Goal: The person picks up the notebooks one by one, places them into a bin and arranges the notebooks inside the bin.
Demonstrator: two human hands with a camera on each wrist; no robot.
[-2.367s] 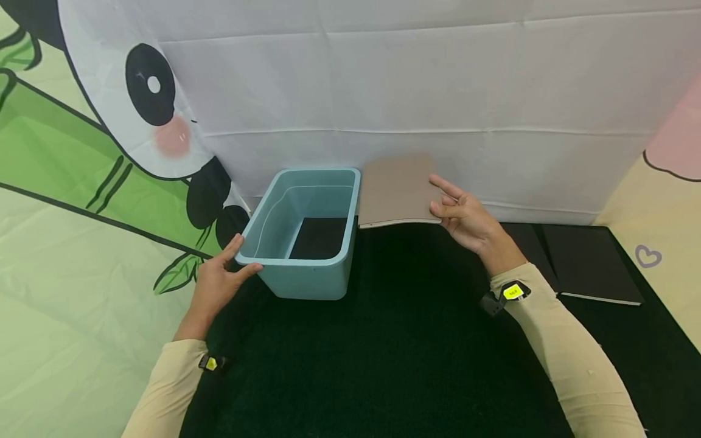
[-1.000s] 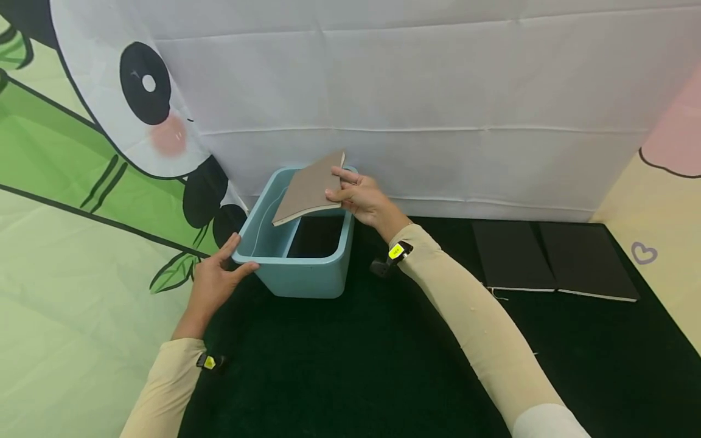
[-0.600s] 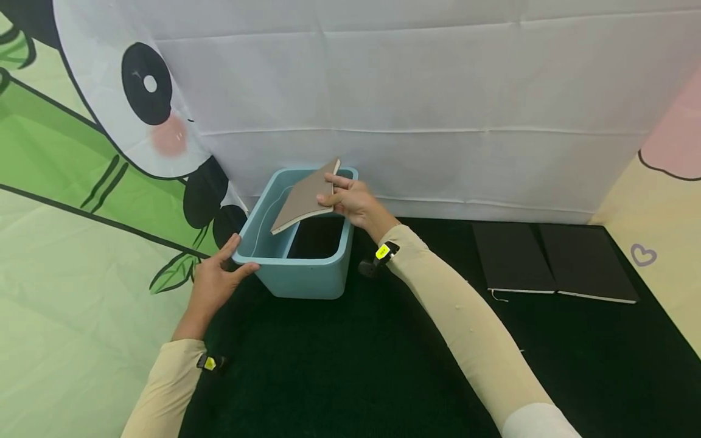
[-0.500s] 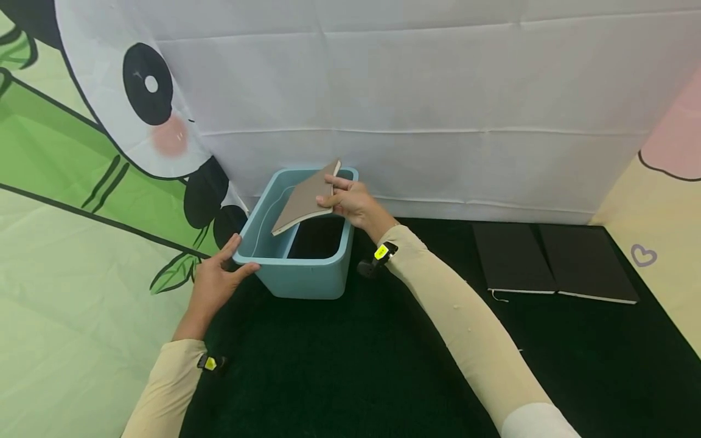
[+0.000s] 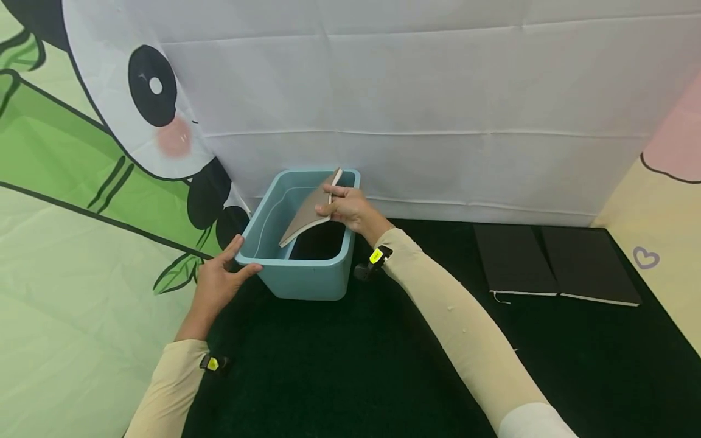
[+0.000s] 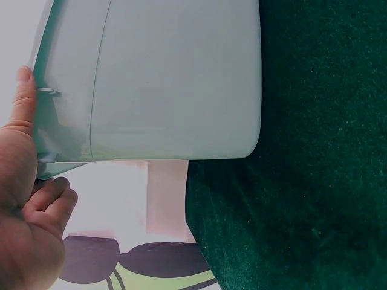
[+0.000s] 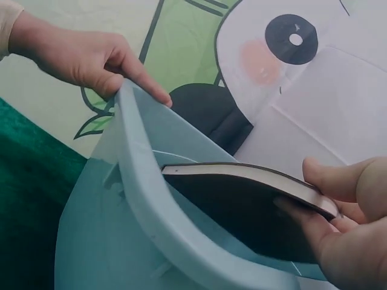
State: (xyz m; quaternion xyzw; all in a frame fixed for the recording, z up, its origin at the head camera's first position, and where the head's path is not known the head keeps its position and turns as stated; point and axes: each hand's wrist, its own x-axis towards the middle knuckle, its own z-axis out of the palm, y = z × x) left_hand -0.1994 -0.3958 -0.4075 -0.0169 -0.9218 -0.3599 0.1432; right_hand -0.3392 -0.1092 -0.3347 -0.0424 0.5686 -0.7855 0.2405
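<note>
From the head camera, the right hand [image 5: 346,208] pinched a thin beige hardcover notebook [image 5: 308,211] at its upper corner, and the notebook stood tilted inside the light blue plastic bin [image 5: 298,277] on the dark green felt mat [image 5: 383,365]. The left hand [image 5: 218,281] held the bin's near-left corner, thumb on the rim. Two black notebooks [image 5: 555,264] lay well apart to the right

At the left wrist, the thumb [image 6: 23,96] pressed the bin's wall [image 6: 175,78], fingers curled below the rim

At the right wrist, fingers [image 7: 314,232] and thumb clamped the notebook's [image 7: 242,205] edge. It looked light and stiff with a smooth cover, so I judged the spine side the safest place to hold
</note>
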